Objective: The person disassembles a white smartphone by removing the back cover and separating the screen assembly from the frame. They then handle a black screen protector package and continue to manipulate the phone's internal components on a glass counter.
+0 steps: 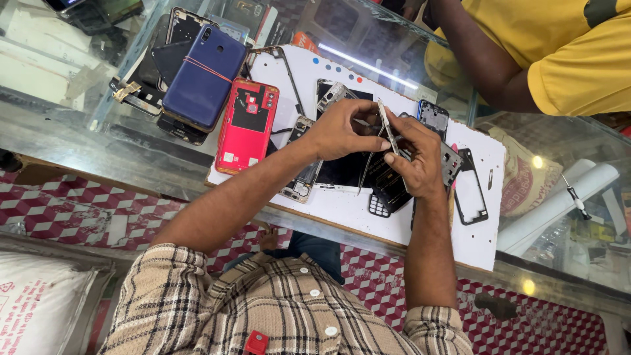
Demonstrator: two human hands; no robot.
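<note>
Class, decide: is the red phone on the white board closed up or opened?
Opened: the red phone lies with its back cover off, inner parts exposed.

Over a white board (pixel 420 223) lying on a glass counter (pixel 79 125), the left hand (pixel 342 131) and the right hand (pixel 417 158) meet, both pinching thin metal tweezers (pixel 388 128) above an opened black phone (pixel 388 184) that the right hand also steadies. On the board's left end lies a red phone back (pixel 246 128), and just beyond that end a blue phone (pixel 205 75) bound with a rubber band rests on a pile of frames; a black phone frame (pixel 472 187) lies near the board's right end. Beyond the board's far right corner, another person's arm in a yellow sleeve (pixel 565 59) leans on the counter.
</note>
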